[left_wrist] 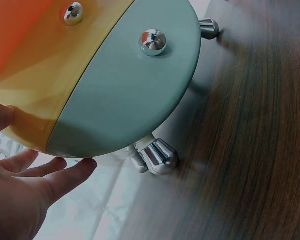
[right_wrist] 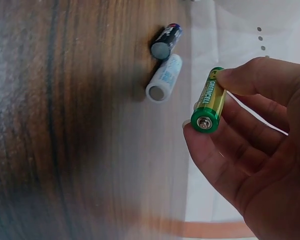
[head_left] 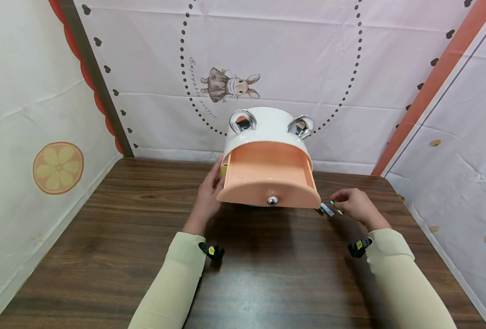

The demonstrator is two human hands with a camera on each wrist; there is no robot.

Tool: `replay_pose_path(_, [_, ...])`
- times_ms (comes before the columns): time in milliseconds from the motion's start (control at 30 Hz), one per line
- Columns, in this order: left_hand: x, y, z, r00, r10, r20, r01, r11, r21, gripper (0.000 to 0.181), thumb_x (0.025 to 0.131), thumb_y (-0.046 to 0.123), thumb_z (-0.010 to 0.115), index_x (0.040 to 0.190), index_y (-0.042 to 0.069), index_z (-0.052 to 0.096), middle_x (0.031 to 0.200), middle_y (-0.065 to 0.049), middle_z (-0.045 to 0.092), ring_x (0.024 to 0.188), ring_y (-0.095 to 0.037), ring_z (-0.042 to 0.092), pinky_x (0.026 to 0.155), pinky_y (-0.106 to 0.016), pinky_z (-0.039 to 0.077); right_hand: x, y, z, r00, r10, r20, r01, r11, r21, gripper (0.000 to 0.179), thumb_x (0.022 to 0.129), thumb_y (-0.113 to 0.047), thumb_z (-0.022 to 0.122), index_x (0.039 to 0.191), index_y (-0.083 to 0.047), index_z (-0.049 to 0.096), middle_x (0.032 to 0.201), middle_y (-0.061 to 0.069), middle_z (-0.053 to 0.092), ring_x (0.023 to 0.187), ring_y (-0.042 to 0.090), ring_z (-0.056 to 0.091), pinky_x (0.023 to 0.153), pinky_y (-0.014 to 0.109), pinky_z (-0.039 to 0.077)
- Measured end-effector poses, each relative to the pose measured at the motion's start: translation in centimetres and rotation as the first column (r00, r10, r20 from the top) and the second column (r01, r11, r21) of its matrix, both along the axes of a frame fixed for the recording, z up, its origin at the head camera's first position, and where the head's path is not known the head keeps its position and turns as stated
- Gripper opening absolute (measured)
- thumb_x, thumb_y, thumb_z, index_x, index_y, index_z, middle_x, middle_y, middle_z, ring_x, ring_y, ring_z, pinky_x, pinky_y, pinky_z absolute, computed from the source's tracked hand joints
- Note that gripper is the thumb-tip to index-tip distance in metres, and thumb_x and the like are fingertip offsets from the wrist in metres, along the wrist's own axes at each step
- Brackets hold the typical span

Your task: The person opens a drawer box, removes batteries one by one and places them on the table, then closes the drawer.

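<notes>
A white rounded drawer box with shiny ears stands at the back of the table, its peach top drawer pulled out. Below that drawer are a yellow drawer front and a grey-green one, both with chrome knobs. My left hand touches the box's left side with fairly straight fingers, the thumb by the yellow front. To the right of the box, my right hand pinches a green-and-gold battery between thumb and fingers. A white battery and a dark battery lie beside it on the table.
The brown wooden table reaches toward me. Printed cloth walls enclose its back and sides. Silver-tipped feet hold the box off the tabletop.
</notes>
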State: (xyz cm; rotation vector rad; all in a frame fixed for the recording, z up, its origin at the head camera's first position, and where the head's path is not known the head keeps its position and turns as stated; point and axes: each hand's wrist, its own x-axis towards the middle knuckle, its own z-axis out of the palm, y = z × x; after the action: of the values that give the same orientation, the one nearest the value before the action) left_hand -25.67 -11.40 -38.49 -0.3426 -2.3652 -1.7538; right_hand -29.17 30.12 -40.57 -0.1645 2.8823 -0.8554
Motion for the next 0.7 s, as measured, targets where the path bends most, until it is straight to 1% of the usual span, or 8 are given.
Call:
replay_pose_path(267, [0.0,0.0,0.0,1.0,-0.012,0.023,0.012,1.0,0.01,0.058,0.103,0.026,0.044,0.156,0.031,0.019,0.156,-0.011,0.033,0.137,-0.032,0.042,0.107,-0.053,0.039,-0.1,0.4,-0.6,1.0,-0.006,0.012,0.006,1.0,0.016,0.023,0.092,-0.014,0.061,0.109,-0.002,0.069,0.103,0.017,0.067,0.086,0.023,0.059,0.065,0.029,0.049])
replay_pose_path(533, [0.1,0.0,0.1,1.0,-0.008,0.012,0.008,1.0,0.009,0.057,0.104,0.025,0.043,0.156,0.028,0.019,0.157,-0.012,0.032,0.137,-0.032,0.043,0.107,-0.052,0.04,-0.4,0.5,-1.2,1.0,-0.013,0.016,0.012,1.0,0.025,0.021,0.091,-0.014,0.062,0.107,-0.002,0.069,0.102,0.016,0.068,0.086,0.023,0.06,0.066,0.029,0.049])
replay_pose_path(633, [0.0,0.0,-0.1,1.0,-0.007,0.016,0.007,1.0,0.01,0.057,0.104,0.025,0.042,0.156,0.029,0.019,0.157,-0.012,0.032,0.137,-0.033,0.043,0.107,-0.053,0.04,-0.5,0.5,-1.4,1.0,-0.018,0.024,0.017,0.999,0.032,0.021,0.091,-0.013,0.061,0.106,-0.002,0.07,0.1,0.016,0.067,0.085,0.023,0.059,0.066,0.029,0.048])
replay_pose_path(700, [-0.6,-0.1,-0.7,1.0,-0.007,0.021,0.006,1.0,0.018,0.058,0.104,0.025,0.043,0.156,0.031,0.019,0.157,-0.011,0.032,0.137,-0.032,0.043,0.107,-0.053,0.04,-0.5,0.5,-1.6,0.999,-0.023,0.027,0.022,0.999,0.04,0.02,0.091,-0.013,0.062,0.105,-0.002,0.07,0.098,0.015,0.068,0.084,0.023,0.058,0.066,0.029,0.047])
